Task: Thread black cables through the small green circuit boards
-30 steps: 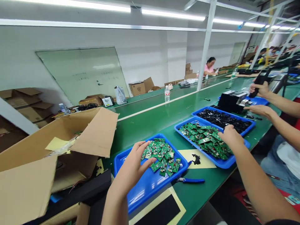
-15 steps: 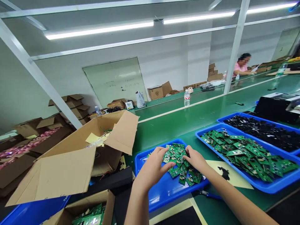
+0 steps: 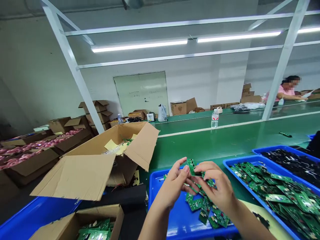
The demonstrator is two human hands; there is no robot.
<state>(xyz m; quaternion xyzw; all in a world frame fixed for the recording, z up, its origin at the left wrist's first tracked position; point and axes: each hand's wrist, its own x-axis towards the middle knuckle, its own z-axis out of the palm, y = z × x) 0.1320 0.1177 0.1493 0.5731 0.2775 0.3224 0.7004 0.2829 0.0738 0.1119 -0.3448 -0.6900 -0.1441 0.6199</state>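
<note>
Meeting above the blue tray (image 3: pixel 178 221), our left hand (image 3: pixel 171 186) and right hand (image 3: pixel 221 186), apart moments ago, now pinch one green board (image 3: pixel 191 165) between fingers, suggesting two-handed work.

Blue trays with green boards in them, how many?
2: the front tray beneath the left hand and right hand, and the board tray to its right. Others may be hidden; the lower-left blue container and far-right blue piece show only partly.
</note>
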